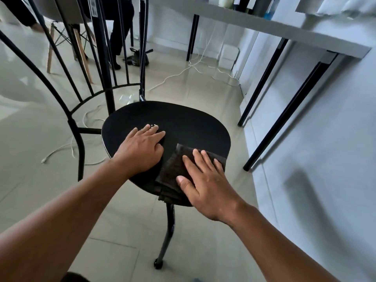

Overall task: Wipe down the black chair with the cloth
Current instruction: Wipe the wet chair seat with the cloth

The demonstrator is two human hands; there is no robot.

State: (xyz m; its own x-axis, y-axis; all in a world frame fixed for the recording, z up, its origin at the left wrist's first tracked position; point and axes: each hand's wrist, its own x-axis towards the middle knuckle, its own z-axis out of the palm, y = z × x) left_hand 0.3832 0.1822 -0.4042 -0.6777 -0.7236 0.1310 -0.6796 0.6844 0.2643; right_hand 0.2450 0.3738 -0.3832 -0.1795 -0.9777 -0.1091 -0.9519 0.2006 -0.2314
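Observation:
The black chair (189, 123) stands in the middle of the view, with a round flat seat and a metal-barred backrest rising at the upper left. A folded dark brown cloth (173, 174) lies on the near right part of the seat, its near edge hanging over the rim. My right hand (205, 184) lies flat on the cloth with fingers spread, pressing it to the seat. My left hand (140, 149) rests palm down on the bare seat just left of the cloth, holding nothing. A few small white specks sit on the seat beyond my left fingertips.
A white table (305, 33) with black legs runs along the wall at the right. White cables (183, 72) trail over the tiled floor behind the chair. A second chair with wooden legs (81, 47) and a seated person's legs are at the upper left.

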